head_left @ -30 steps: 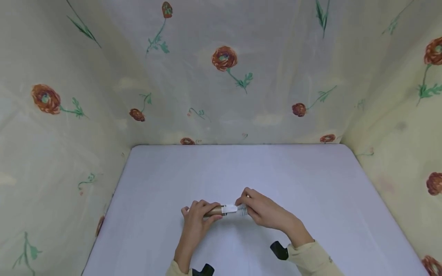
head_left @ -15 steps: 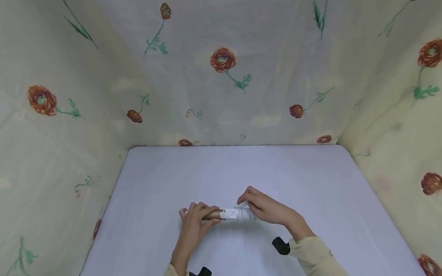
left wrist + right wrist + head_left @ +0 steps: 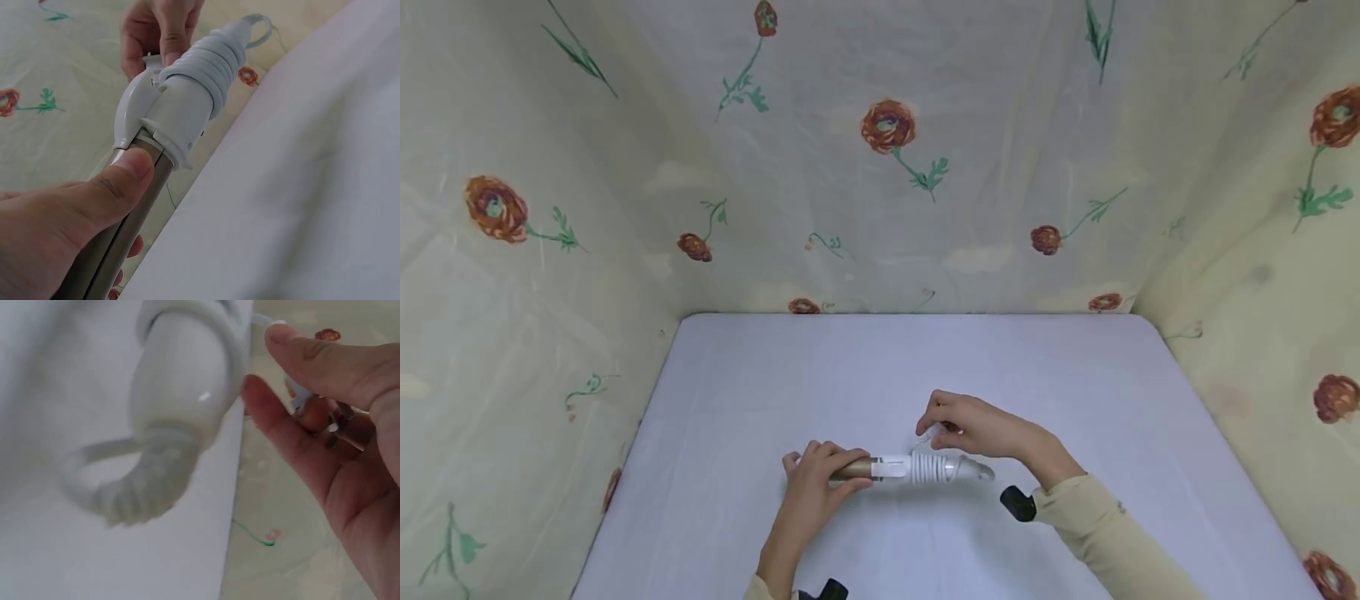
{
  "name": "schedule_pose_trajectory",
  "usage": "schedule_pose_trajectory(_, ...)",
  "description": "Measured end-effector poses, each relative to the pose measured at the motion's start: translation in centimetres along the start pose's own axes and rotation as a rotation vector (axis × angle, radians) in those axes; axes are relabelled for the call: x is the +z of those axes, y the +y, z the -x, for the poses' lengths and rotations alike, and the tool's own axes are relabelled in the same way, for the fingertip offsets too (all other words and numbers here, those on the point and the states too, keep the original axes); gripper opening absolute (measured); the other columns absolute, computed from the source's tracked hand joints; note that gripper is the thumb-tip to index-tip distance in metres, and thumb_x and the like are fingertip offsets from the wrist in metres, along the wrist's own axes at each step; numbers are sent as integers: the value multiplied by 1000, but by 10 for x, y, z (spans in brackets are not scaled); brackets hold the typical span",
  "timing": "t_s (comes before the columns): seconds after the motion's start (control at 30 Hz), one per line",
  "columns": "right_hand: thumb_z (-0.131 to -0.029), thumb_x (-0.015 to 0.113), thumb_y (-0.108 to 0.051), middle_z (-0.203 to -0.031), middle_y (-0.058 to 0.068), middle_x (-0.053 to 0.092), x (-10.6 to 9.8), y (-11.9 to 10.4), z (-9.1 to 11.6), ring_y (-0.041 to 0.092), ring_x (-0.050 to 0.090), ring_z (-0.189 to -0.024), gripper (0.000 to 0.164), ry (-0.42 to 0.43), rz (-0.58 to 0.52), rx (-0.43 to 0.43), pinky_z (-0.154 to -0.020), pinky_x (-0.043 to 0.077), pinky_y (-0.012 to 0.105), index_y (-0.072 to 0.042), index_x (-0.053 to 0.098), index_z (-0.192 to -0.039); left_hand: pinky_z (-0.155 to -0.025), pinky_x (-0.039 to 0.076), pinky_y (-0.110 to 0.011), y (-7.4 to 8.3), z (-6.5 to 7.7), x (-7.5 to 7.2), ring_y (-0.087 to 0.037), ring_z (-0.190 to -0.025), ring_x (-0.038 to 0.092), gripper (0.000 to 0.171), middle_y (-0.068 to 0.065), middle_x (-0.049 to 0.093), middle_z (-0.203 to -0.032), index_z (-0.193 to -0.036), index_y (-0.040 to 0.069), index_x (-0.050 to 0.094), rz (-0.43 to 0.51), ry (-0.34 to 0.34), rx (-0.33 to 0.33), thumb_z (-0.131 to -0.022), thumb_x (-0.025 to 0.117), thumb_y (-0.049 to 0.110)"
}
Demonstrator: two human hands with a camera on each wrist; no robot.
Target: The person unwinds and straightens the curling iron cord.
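The device [image 3: 890, 469] extends horizontally at lower centre of the head view, over the white surface [image 3: 880, 375]. The left grip [image 3: 814, 483] clasps its brown barrel between thumb and fingers. The cord [image 3: 930, 468] coils around the white handle. The right grip [image 3: 973, 427], upper right of the coils, curls its fingers around the plug [image 3: 339, 416].

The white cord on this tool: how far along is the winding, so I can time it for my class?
Done: the white cord lies in several coils round the white handle. In hand: the left hand grips the brown barrel, while the right hand holds what looks like the plug. Remaining: a short stretch between coils and right hand is unwound; probably it needs wrapping or securing.
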State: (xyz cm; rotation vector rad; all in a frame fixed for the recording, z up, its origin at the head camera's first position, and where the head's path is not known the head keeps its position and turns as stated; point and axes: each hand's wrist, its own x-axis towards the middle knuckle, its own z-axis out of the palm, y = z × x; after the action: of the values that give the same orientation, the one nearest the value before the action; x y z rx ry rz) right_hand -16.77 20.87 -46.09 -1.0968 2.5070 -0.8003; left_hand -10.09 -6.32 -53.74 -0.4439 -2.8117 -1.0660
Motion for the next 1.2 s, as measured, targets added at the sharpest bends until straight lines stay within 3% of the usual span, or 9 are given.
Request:
schedule_pose_trajectory(0.17, -87, 68, -14, -97, 2, 58, 8, 16, -1, 4, 50, -75, 18, 66, -77, -3, -70, 48, 20, -11, 67, -104, -75, 21, -35, -5, 0, -1, -5, -80, 46, 37, 14, 65, -89, -108, 35, 68, 11, -17, 34, -73, 74, 44)
schedule_pose_trajectory(0.4, -87, 68, -23, -94, -1, 57, 44, 36, 8, 3, 53, -82, 19, 217, -125, -17, -72, 51, 22, -12, 67, -102, -73, 19, -32, -11, 5, 5, -3, -79, 46, 37, 17, 65, -87, -108, 35, 69, 21, -30, 83, -72, 75, 44)
schedule_pose_trajectory(0.63, -86, 69, -26, -94, -5, 61, 66, 51, 7, 9, 53, -89, 17, 377, 20, -62, -77, 47, 29, -15, 68, -98, -75, 19, -33, -13, 1, 3, -4, -80, 46, 37, 15, 65, -87, -106, 34, 70, 20, -11, 99, -70, 77, 39)
schedule_pose_trajectory(0.93, -78, 75, -11, -90, 0, 63, 90, 54, 5, 12, 54, -87, 16, 575, 56, -79, -76, 46, 27, -11, 66, -91, -76, 19, -34, -11, -3, -3, -3, -80, 45, 38, 18, 64, -88, -107, 35, 69, 61, -4, 74, -70, 77, 38)
schedule_pose_trajectory(1.2, -71, 78, -9, -86, -9, 60, 108, 47, 3, 6, 52, -81, 26, 643, 248, -39, -72, 44, 25, -18, 61, -89, -77, 20, -34, -8, -10, -5, -3, -81, 46, 36, 17, 66, -88, -104, 35, 69, 56, 52, 93, -70, 77, 38)
